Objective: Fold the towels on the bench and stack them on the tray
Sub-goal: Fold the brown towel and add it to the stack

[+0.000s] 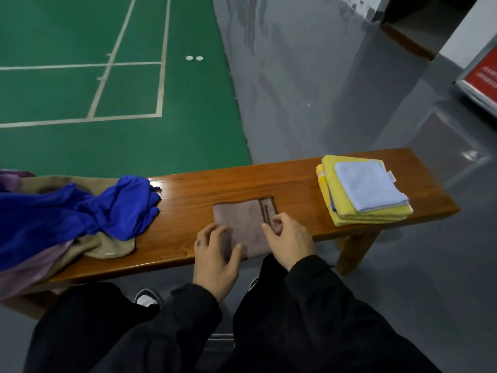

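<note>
Both grips sit low in the middle of the frame, on a small brown towel (243, 224). Left hand (215, 261) pinches the towel's near left edge, thumb on top. Right hand (289, 242) has bent fingers touching the towel's right edge; whether it holds the cloth is hard to tell. This towel lies flat near the front edge of the wooden surface (215, 184). At the right end a yellow towel (347, 208) and a light blue towel (369, 185) are folded and stacked; no tray shows under them. Bare wood lies between. At the left, a blue cloth (107, 211) lies heaped on a tan towel (110, 247).
</note>
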{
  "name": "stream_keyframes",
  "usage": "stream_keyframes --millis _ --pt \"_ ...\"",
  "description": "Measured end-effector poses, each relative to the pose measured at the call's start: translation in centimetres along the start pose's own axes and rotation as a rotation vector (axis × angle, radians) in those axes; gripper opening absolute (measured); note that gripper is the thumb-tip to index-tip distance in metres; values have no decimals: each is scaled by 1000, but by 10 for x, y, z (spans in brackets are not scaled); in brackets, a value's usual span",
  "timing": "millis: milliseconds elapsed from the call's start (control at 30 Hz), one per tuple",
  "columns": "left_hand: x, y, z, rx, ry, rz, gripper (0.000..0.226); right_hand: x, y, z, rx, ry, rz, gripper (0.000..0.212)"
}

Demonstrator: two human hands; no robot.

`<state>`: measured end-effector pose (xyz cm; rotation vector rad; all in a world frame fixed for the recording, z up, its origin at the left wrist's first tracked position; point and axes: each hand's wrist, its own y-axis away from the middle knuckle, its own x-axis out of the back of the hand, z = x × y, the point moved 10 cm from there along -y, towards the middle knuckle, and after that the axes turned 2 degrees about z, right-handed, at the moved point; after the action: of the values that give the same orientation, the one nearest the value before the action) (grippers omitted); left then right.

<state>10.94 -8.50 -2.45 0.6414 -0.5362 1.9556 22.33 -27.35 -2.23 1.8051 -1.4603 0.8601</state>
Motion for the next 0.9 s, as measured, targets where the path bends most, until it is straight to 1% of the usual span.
stream_keyframes --millis 67,133,200,267,300,400,467,533,667,733,800,867,900 --pt "0 -4 -1 66 87 4 44 -4 -4 -3 -67 30 -63 42" --pt "-1 -7 3 71 152 -15 40 -8 -10 -7 -115 23 -116 46" --pt "-1 -7 8 58 185 -33 33 -12 -16 -8 -184 -104 -159 52" --pt "-2 -6 10 42 196 -51 23 -19 -19 -8 -258 -320 -194 57" --pt "-3 -6 10 37 200 -51 21 -21 -20 -10 -264 -396 -199 56" --pt "1 -7 5 62 183 -14 21 -14 -21 -21 -186 -534 -108 45" --pt "1 -8 1 91 152 -10 20 -1 -21 -27 -130 -584 -29 42" --pt "-2 -9 -2 93 103 -19 18 8 -20 -27 -93 -540 30 39" --pt "-7 -11 -1 49 -7 -36 19 15 -18 -13 -110 -233 98 40" --pt "-11 -11 1 28 -47 -51 20 15 -17 -8 -91 -76 113 38" --pt "-14 -10 3 14 -71 -69 29 13 -15 -6 -50 69 125 39" --pt "-12 -12 3 41 -45 -65 44 11 -14 -4 -44 120 139 45" --pt "-13 -14 1 83 -2 -55 54 11 -13 -3 -52 120 147 50"
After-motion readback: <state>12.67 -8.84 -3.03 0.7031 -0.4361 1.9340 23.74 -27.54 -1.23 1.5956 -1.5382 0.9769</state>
